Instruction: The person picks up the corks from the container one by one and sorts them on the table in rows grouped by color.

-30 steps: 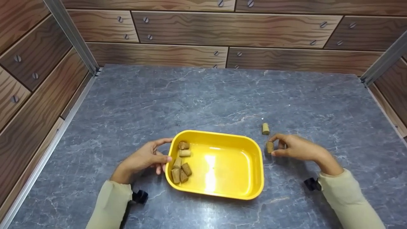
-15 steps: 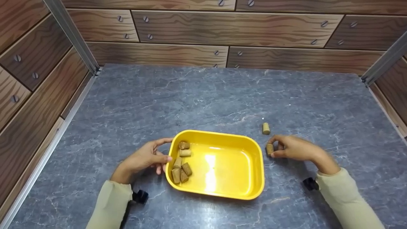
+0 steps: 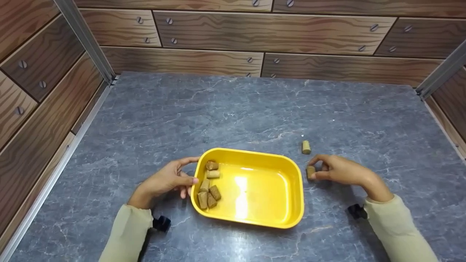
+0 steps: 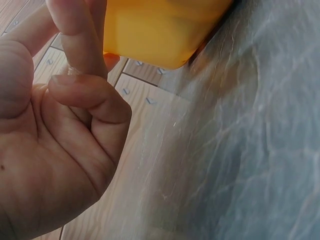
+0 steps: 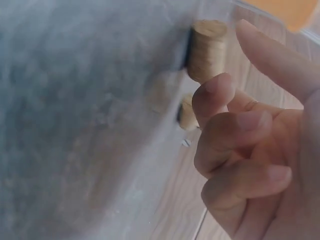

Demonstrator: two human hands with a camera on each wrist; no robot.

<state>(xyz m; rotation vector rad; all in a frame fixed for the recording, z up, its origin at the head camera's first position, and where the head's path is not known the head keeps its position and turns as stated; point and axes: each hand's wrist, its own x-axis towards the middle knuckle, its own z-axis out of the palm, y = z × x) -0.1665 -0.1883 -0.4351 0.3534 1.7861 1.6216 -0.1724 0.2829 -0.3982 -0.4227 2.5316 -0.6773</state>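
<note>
My left hand [image 3: 165,182] grips the left end of a yellow plastic tray [image 3: 255,222], thumb over the rim and the other fingers outside the wall. In the left wrist view the tray's outer wall [image 4: 150,35] shows beyond the fingers. Several brown corks [image 3: 203,199] lie along the tray's left side. To the right of the tray, the forefinger and thumb of my right hand [image 3: 338,169] curl round a cork [image 3: 310,172] close over the table. The right wrist view has that cork [image 5: 207,52] at the fingertips, its side near the tabletop, the thumb tip slightly off it.
Another cork [image 3: 306,147] stands just beyond the right hand. The grey marbled table [image 3: 218,109] runs back to a wood-patterned wall [image 3: 273,32], with metal posts [image 3: 89,40] at the corners.
The cork by my right hand has shifted slightly nearer to me, and the thumb now overlaps its side. My left hand and the tray keep their places.
</note>
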